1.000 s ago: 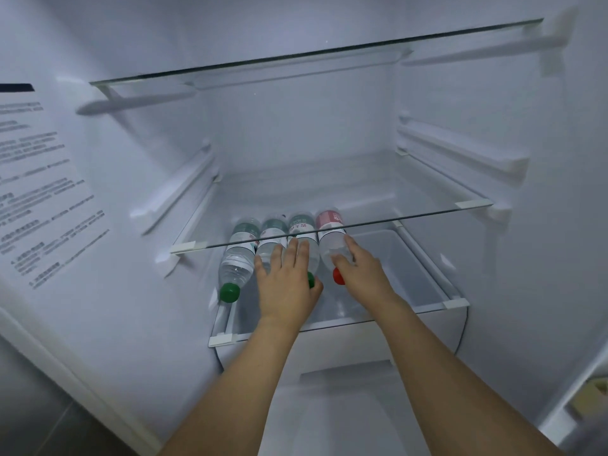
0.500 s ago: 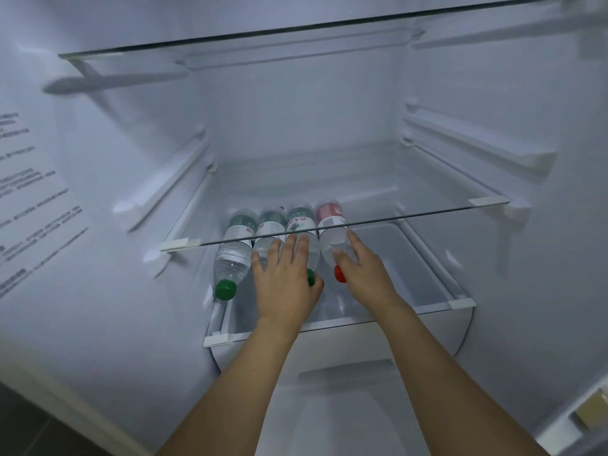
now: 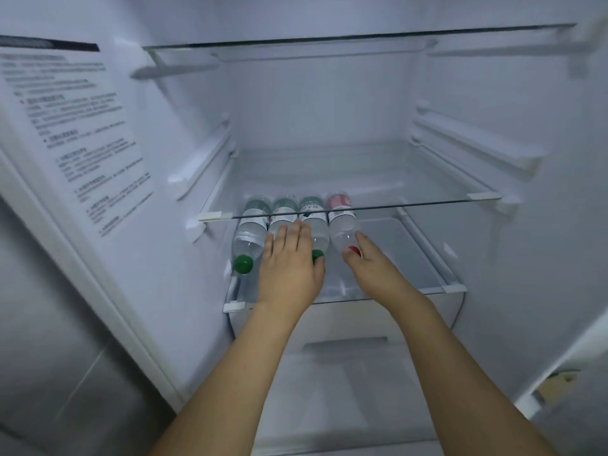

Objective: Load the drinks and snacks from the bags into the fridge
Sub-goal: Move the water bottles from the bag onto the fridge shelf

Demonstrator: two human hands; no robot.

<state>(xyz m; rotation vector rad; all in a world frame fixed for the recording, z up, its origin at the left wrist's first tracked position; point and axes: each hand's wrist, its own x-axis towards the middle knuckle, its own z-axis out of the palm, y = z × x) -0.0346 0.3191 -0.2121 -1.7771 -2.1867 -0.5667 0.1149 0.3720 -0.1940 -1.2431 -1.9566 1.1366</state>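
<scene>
Bottles lie side by side on the lowest glass shelf (image 3: 424,292) of your fridge: three green-labelled water bottles (image 3: 250,233) and one red-capped bottle (image 3: 342,227), caps towards you. Your left hand (image 3: 289,266) rests flat, fingers straight, on the middle green ones; your right hand (image 3: 373,268) pinches the red-capped bottle's neck. Both hands stay where they were a second ago; only the view has shifted.
</scene>
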